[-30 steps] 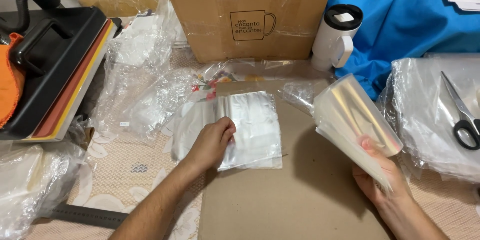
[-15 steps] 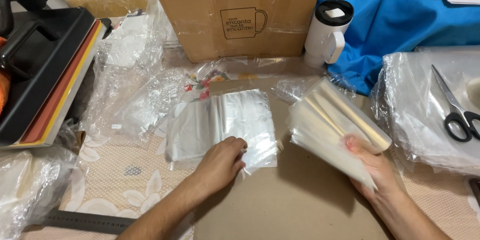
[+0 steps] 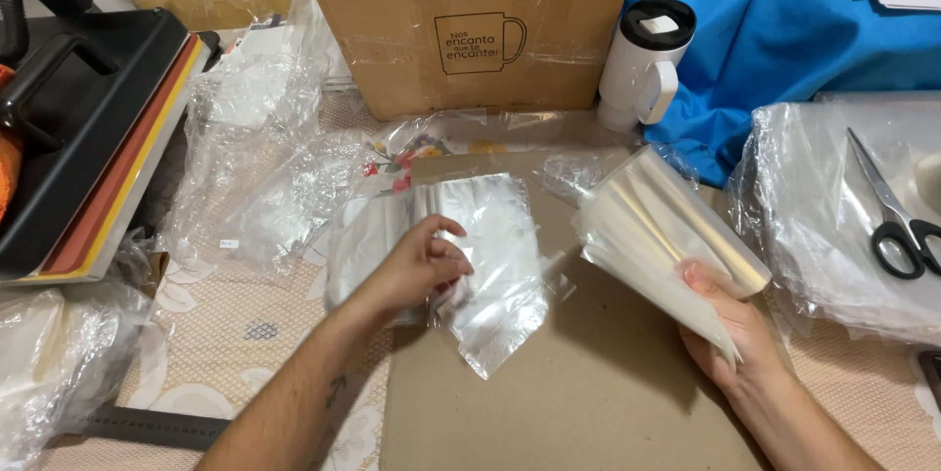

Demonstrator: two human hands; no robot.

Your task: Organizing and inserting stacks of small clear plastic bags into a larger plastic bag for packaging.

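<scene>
My left hand (image 3: 420, 267) pinches a single clear plastic bag (image 3: 495, 319) and lifts it off a small pile of clear bags (image 3: 485, 211) lying on a brown cardboard sheet (image 3: 588, 393). The lifted bag hangs tilted, one corner pointing down toward the cardboard. My right hand (image 3: 735, 329) grips a thick stack of clear bags (image 3: 659, 236) from below, holding it tilted above the cardboard's right side.
A cardboard box (image 3: 461, 25) stands at the back, a white lidded mug (image 3: 642, 64) beside it against blue cloth (image 3: 804, 30). Black scissors (image 3: 897, 221) lie on plastic wrap at right. A black heat press (image 3: 88, 128) fills the left. Crumpled plastic (image 3: 255, 177) lies around.
My left hand moved from the pile's lower edge back up and has picked one bag off the pile. My right hand tipped its stack slightly upward.
</scene>
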